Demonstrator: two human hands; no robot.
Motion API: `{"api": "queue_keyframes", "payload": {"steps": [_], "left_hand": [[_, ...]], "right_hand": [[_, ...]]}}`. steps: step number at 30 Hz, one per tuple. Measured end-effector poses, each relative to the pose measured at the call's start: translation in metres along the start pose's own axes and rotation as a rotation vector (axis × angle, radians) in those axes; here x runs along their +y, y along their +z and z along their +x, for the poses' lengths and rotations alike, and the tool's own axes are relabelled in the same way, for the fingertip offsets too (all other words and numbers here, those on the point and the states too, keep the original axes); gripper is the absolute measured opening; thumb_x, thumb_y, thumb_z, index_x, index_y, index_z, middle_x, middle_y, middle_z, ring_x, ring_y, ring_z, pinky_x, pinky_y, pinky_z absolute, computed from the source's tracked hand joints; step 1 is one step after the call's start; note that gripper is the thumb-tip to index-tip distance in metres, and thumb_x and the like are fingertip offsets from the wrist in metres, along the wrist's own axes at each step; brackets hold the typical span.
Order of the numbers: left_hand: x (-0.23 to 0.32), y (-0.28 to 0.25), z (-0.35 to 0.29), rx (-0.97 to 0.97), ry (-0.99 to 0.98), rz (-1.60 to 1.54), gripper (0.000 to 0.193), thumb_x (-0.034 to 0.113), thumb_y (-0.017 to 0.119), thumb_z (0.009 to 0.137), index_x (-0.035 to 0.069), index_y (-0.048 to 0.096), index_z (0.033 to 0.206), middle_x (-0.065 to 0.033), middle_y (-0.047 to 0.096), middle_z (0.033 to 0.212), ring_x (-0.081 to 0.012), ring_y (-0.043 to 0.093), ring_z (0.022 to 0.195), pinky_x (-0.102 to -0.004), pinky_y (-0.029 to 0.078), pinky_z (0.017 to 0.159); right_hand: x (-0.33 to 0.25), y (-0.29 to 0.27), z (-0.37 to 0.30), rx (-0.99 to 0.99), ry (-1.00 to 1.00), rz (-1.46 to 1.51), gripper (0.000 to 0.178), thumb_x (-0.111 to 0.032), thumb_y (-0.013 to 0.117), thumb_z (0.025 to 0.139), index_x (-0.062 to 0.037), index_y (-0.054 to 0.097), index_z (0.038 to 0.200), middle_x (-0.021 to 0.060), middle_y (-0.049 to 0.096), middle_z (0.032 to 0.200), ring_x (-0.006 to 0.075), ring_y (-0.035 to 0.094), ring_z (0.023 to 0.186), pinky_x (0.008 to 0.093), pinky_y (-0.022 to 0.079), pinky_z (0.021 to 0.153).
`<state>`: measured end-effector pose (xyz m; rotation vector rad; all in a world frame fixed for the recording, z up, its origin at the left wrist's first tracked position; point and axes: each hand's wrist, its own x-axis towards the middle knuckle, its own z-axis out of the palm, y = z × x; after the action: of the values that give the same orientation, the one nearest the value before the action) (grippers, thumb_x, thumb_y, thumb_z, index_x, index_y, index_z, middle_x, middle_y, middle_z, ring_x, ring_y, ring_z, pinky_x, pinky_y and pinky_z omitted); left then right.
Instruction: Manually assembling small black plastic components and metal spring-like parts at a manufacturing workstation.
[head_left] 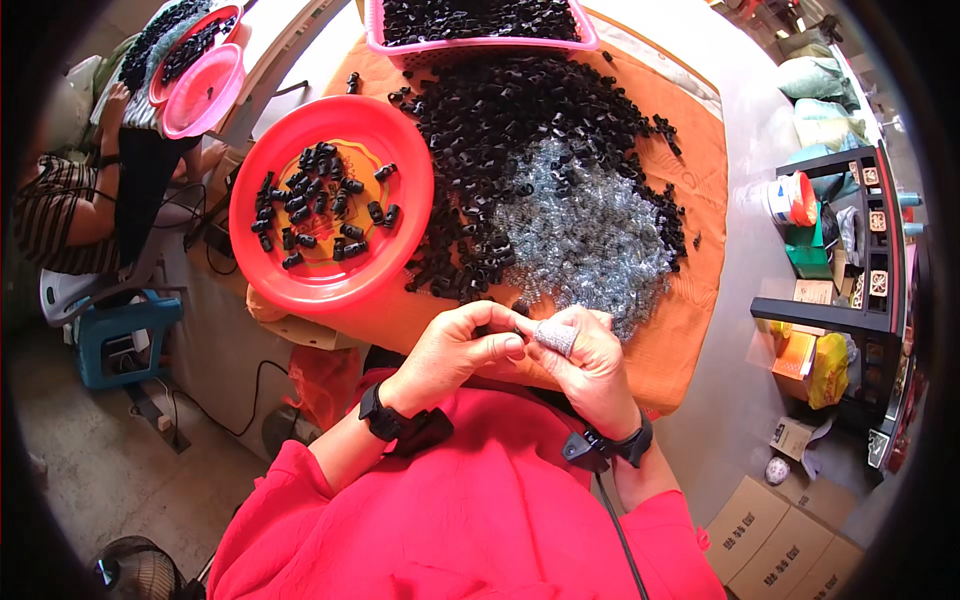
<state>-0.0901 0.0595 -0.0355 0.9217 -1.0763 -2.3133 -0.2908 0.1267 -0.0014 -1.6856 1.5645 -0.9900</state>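
Observation:
My left hand (458, 348) and my right hand (585, 358) meet at the table's front edge, with thumbs and fingers pinched together. Something small and dark shows between the fingertips, mostly hidden by them. A whitish wrap (555, 338) covers one of my right hand's digits. Just beyond my hands lies a heap of clear, coil-like small springs (590, 245), against a larger pile of small black plastic parts (500, 120). To the left, a red round tray (258, 165) holds several black cylindrical pieces (340, 185), which look like assembled cord stoppers.
A pink basket (480, 46) full of black parts stands at the far edge of the orange-covered table (690, 300). At far left a co-worker's arm (95, 215) is beside a pink basin (205, 92). A blue stool (125, 335), black shelf (830, 318) and cardboard boxes (785, 545) stand around.

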Motion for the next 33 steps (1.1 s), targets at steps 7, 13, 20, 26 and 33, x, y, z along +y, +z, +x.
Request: {"api": "queue_keyframes", "payload": {"steps": [7, 13, 20, 26, 33], "left_hand": [[0.001, -0.015, -0.008, -0.224, -0.192, 0.060, 0.023, 0.015, 0.073, 0.098, 0.002, 0.068, 0.116, -0.0020, 0.071, 0.100, -0.0099, 0.068, 0.087, -0.0261, 0.058, 0.081], [0.004, -0.024, -0.013, -0.222, -0.175, 0.160, 0.025, 0.018, 0.075, 0.097, 0.002, 0.067, 0.115, -0.0021, 0.070, 0.098, -0.0094, 0.066, 0.087, -0.0256, 0.057, 0.076], [-0.001, -0.034, -0.013, -0.191, -0.139, 0.186, 0.024, 0.018, 0.074, 0.098, 0.003, 0.067, 0.115, -0.0024, 0.068, 0.099, -0.0090, 0.064, 0.083, -0.0247, 0.056, 0.070], [0.004, -0.033, -0.010, -0.240, -0.120, 0.268, 0.023, 0.020, 0.073, 0.098, 0.002, 0.068, 0.112, -0.0014, 0.068, 0.097, -0.0089, 0.064, 0.082, -0.0262, 0.057, 0.070], [0.003, -0.035, -0.010, -0.283, -0.097, 0.328, 0.023, 0.018, 0.076, 0.095, 0.001, 0.068, 0.110, -0.0012, 0.066, 0.097, -0.0085, 0.063, 0.076, -0.0256, 0.055, 0.069]], "right_hand": [[0.011, 0.009, 0.040, 0.014, -0.289, -0.366, 0.054, 0.000, 0.066, 0.077, -0.0083, 0.069, 0.130, 0.0067, 0.067, 0.121, 0.0259, 0.060, 0.109, 0.0392, 0.043, 0.096], [0.009, 0.038, 0.061, -0.129, -0.374, -0.742, 0.052, -0.020, 0.060, 0.085, -0.0094, 0.064, 0.136, 0.0050, 0.060, 0.140, 0.0207, 0.053, 0.117, 0.0376, 0.037, 0.100], [0.016, 0.017, 0.040, -0.088, -0.363, -0.558, 0.034, -0.015, 0.066, 0.080, -0.0072, 0.075, 0.112, 0.0051, 0.069, 0.127, 0.0226, 0.060, 0.111, 0.0394, 0.038, 0.097], [0.030, 0.011, 0.024, 0.181, -0.125, -0.376, 0.035, 0.000, 0.073, 0.082, -0.0111, 0.073, 0.115, 0.0039, 0.070, 0.102, 0.0235, 0.063, 0.097, 0.0384, 0.040, 0.090], [0.030, 0.024, 0.017, 0.161, -0.145, -0.316, 0.023, -0.006, 0.079, 0.083, -0.0106, 0.072, 0.104, 0.0028, 0.068, 0.095, 0.0237, 0.062, 0.090, 0.0381, 0.040, 0.087]]}}
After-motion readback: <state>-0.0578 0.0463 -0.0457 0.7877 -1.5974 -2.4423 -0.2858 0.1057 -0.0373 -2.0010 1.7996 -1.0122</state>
